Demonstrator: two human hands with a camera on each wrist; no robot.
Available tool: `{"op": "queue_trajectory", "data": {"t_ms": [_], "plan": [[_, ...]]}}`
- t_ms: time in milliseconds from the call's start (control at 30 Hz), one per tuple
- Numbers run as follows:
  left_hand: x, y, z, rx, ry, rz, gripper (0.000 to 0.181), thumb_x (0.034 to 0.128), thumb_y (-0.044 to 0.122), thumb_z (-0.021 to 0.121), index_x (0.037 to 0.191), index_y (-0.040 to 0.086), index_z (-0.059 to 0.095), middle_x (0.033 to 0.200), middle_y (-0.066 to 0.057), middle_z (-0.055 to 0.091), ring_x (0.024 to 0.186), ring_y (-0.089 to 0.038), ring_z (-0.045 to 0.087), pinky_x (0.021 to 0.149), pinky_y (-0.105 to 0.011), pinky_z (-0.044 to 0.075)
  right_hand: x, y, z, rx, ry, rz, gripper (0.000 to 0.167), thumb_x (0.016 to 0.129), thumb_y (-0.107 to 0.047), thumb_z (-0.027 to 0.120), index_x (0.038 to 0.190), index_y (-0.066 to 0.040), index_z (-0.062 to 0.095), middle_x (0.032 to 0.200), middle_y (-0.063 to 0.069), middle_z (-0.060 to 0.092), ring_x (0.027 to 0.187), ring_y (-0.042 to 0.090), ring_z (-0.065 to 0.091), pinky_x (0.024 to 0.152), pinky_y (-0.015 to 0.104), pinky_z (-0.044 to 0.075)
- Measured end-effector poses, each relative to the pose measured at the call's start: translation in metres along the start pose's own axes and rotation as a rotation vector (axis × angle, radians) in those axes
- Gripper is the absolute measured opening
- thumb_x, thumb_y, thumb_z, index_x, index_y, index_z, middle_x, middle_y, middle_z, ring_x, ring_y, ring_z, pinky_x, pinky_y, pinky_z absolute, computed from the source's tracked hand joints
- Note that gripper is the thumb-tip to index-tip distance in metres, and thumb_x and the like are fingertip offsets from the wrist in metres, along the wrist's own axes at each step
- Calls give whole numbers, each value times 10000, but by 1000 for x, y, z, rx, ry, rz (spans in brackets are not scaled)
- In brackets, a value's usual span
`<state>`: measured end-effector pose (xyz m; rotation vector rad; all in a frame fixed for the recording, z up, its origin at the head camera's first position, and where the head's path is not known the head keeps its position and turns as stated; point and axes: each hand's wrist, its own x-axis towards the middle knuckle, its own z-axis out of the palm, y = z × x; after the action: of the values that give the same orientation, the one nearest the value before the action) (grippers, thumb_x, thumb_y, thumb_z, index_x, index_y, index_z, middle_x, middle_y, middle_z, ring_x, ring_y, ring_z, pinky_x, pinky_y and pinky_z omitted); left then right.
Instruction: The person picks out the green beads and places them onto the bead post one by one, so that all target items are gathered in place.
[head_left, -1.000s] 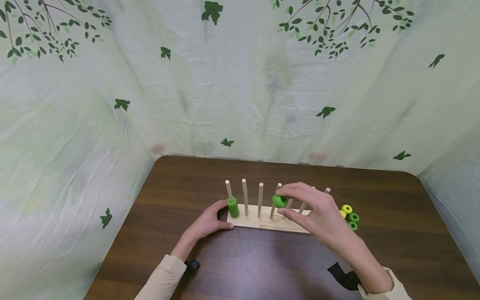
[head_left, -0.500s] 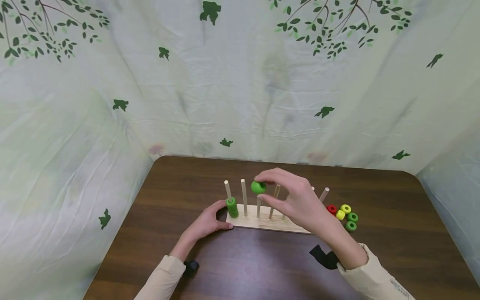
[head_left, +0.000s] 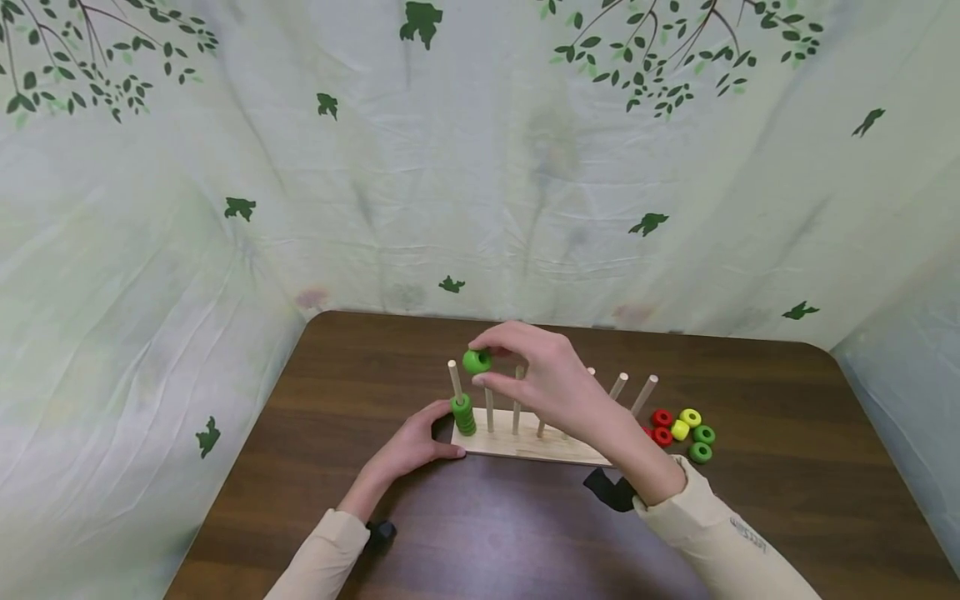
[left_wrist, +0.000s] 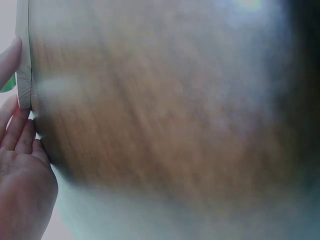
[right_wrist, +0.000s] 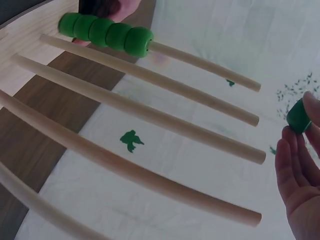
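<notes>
A pale wooden peg board (head_left: 525, 447) lies across the table with a row of upright pegs. On its leftmost peg sits a stack of several green beads (head_left: 463, 415), also plain in the right wrist view. My left hand (head_left: 415, 443) grips the board's left end, thumb at the front edge and fingers round the end. Between thumb and fingertips my right hand (head_left: 551, 379) pinches a single green bead (head_left: 474, 362), held about level with the peg tops near the second peg. In the right wrist view this bead (right_wrist: 298, 117) is apart from the peg tips.
Right of the board lie loose red beads (head_left: 662, 418), yellow beads (head_left: 690, 417) and green beads (head_left: 703, 434). The right forearm hides part of the board's right side. A leaf-patterned cloth (head_left: 480, 167) hangs behind the brown table (head_left: 360, 350).
My right hand has moved left and slightly up along the pegs, carrying the green bead. Red beads have come into sight behind the forearm. My left hand has stayed in place.
</notes>
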<state>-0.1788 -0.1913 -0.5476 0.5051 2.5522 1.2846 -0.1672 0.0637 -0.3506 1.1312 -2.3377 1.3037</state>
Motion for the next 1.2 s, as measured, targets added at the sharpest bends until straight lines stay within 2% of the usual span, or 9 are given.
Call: {"op": "queue_trajectory", "data": {"t_ms": [267,500,800,967,1200], "plan": [[0,2,-1,-21,-6,3,695,709,218,903,1333,208,599,1318,52,562,1297,-192,459,1078,-447,334,16,3,11,-36,-65,11,337,804,-117,827,1117,-141,703,1046,-100,656,889,48,611,792,201,490],[0,2,-1,-33,-7,6,683,709,226,904,1323,218,606,1325,48,561,1295,-200,464,1078,-457,333,24,4,17,-61,-160,93,302,842,-134,797,1130,-144,706,1069,-94,650,894,40,619,786,244,500],[0,2,-2,-34,-12,-20,673,722,223,896,1328,231,603,1339,62,550,1302,-178,452,1081,-452,332,33,4,24,-158,-292,172,273,874,-160,769,1140,-162,713,1048,-123,644,911,-1,597,802,212,474],[0,3,-1,-38,-16,-27,682,722,216,896,1334,242,597,1356,69,539,1312,-166,441,1088,-441,323,35,5,27,-188,-328,203,270,867,-143,771,1130,-167,713,1029,-116,644,900,15,595,803,221,472],[-1,3,-1,-42,-16,-28,675,716,211,899,1321,252,602,1352,68,542,1310,-157,440,1091,-429,317,35,5,27,-197,-346,199,286,872,-139,764,1151,-157,704,1065,-79,660,941,58,608,826,244,478]]}}
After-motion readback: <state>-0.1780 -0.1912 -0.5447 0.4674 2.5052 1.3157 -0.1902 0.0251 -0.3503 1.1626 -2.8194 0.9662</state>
